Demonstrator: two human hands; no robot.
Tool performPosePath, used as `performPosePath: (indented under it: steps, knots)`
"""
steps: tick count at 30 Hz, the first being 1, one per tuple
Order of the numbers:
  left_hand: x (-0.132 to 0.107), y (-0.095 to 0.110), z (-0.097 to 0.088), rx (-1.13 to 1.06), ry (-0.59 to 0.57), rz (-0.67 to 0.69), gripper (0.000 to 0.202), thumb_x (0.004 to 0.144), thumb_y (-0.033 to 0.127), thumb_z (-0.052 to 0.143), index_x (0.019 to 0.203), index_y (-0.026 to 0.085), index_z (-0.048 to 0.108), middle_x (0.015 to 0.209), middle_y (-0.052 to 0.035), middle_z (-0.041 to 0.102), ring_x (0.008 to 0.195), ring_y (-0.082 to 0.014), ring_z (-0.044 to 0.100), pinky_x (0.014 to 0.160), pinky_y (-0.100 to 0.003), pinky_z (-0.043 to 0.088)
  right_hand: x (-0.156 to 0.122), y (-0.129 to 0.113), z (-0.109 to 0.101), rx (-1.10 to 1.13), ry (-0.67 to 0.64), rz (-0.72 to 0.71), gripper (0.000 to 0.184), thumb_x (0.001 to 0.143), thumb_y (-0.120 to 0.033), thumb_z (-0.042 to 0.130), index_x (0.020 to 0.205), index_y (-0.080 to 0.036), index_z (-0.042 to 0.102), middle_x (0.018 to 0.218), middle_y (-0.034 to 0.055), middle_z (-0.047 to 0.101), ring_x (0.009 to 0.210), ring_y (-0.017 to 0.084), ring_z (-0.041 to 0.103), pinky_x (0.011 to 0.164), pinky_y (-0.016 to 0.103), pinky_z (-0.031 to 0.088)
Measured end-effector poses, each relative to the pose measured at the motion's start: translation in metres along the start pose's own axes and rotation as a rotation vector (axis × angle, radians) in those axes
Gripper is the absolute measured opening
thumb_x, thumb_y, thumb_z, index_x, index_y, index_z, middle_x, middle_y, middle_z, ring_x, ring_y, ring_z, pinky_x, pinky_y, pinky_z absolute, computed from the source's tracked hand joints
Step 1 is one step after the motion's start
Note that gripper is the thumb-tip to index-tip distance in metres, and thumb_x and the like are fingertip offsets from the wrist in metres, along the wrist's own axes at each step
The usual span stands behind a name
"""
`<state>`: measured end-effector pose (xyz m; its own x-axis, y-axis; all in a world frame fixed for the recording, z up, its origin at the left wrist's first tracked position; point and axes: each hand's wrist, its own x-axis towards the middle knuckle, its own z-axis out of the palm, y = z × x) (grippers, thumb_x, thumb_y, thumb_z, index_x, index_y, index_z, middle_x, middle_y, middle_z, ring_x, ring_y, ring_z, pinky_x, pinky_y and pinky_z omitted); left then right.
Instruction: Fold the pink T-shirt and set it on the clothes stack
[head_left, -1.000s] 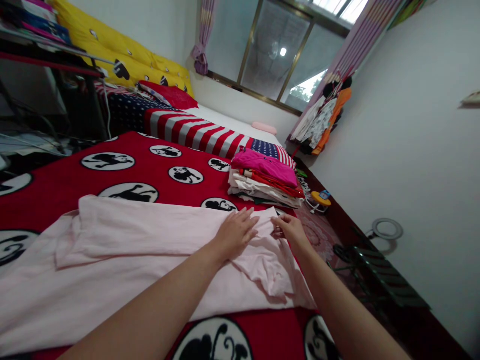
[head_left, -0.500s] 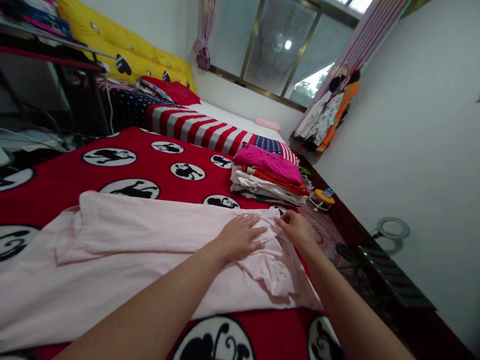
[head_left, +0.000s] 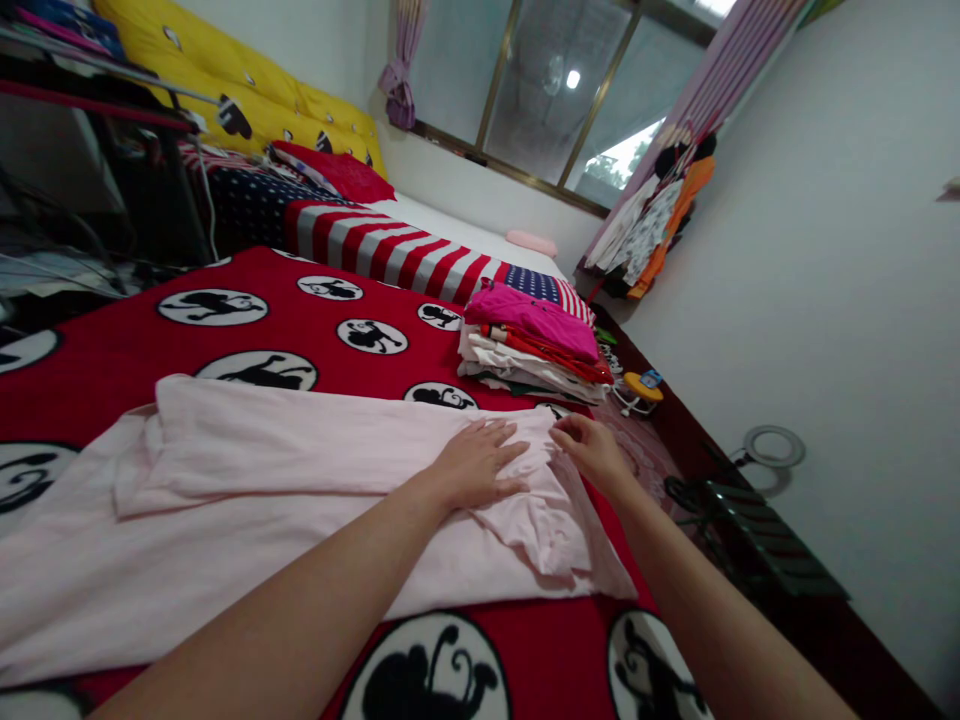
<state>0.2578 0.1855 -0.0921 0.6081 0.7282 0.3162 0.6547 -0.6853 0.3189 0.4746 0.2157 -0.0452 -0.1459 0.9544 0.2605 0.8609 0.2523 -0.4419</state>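
Note:
A pale pink garment [head_left: 300, 440] lies spread on the red bed cover [head_left: 390, 385], its far side folded over in a long strip toward me. Its exact kind I cannot tell. My left hand [head_left: 480, 465] rests flat on the folded strip near its right end, fingers spread. At the far right corner of the cloth, my right hand [head_left: 589, 445] has thumb and fingertips pinched together on the fabric edge. Below my hands, the right part of the folded layer is bunched and wrinkled.
A stack of folded clothes [head_left: 532, 340] with a magenta piece on top sits just beyond my right hand. Behind it is a second bed with a striped cover [head_left: 390, 245]. To the right are a yellow stool [head_left: 641, 388], a ring light [head_left: 774, 446] and a dark slatted object [head_left: 772, 535].
The view has tilted slightly, shifting everything a little up and left. My hands keep nearly the same places on the garment, left flat and right pinching the corner.

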Motion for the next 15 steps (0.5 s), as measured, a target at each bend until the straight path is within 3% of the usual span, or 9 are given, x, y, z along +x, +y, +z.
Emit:
performPosePath:
  steps: [4, 7, 9, 11, 13, 15]
  knots:
    - [-0.001, 0.001, -0.001, -0.033, 0.004, -0.012, 0.067, 0.086, 0.067, 0.040, 0.138, 0.025, 0.047, 0.149, -0.0109, 0.039, 0.138, -0.0269, 0.033, 0.113, -0.046, 0.023, -0.046, -0.016, -0.013, -0.043, -0.123, 0.103, 0.044, 0.080, -0.055, 0.053, 0.054, -0.020, 0.057, 0.049, 0.0009, 0.056, 0.048, 0.013, 0.048, 0.046, 0.025, 0.026]
    - [-0.002, 0.001, -0.005, -0.048, 0.016, -0.002, 0.071, 0.083, 0.066, 0.048, 0.136, 0.020, 0.050, 0.146, -0.0150, 0.042, 0.136, -0.0308, 0.036, 0.111, -0.047, 0.027, -0.073, -0.018, -0.010, 0.002, -0.178, 0.125, 0.035, 0.075, -0.049, 0.061, 0.055, -0.020, 0.059, 0.052, 0.0003, 0.057, 0.050, 0.014, 0.050, 0.046, 0.025, 0.027]
    - [-0.003, 0.002, -0.009, -0.084, 0.081, 0.039, 0.070, 0.078, 0.062, 0.059, 0.132, 0.017, 0.054, 0.144, -0.0180, 0.044, 0.134, -0.0324, 0.039, 0.109, -0.045, 0.031, -0.083, -0.016, -0.006, 0.085, -0.129, 0.149, 0.025, 0.074, -0.042, 0.062, 0.061, -0.020, 0.063, 0.056, 0.0003, 0.059, 0.054, 0.015, 0.052, 0.048, 0.024, 0.031]
    - [-0.003, 0.005, -0.015, -0.165, 0.178, 0.111, 0.058, 0.077, 0.051, 0.066, 0.123, 0.016, 0.061, 0.138, -0.0172, 0.051, 0.126, -0.0285, 0.047, 0.105, -0.039, 0.037, -0.090, -0.013, -0.002, 0.192, -0.063, 0.165, 0.021, 0.075, -0.040, 0.061, 0.068, -0.020, 0.065, 0.060, 0.0007, 0.061, 0.056, 0.015, 0.053, 0.050, 0.024, 0.035]
    - [-0.004, 0.011, -0.021, -0.263, 0.235, 0.177, 0.038, 0.080, 0.041, 0.065, 0.111, 0.018, 0.068, 0.121, -0.0126, 0.062, 0.110, -0.0219, 0.058, 0.095, -0.031, 0.043, -0.095, -0.013, -0.001, 0.288, -0.006, 0.161, 0.020, 0.076, -0.040, 0.060, 0.075, -0.020, 0.065, 0.065, 0.0012, 0.063, 0.059, 0.016, 0.054, 0.053, 0.025, 0.038]
    - [-0.004, 0.020, -0.028, -0.339, 0.191, 0.195, 0.027, 0.082, 0.037, 0.063, 0.101, 0.019, 0.071, 0.097, -0.0070, 0.069, 0.088, -0.0162, 0.062, 0.080, -0.025, 0.046, -0.100, -0.014, -0.001, 0.332, 0.048, 0.149, 0.021, 0.077, -0.040, 0.061, 0.079, -0.020, 0.065, 0.069, 0.0020, 0.064, 0.061, 0.016, 0.055, 0.056, 0.026, 0.041]
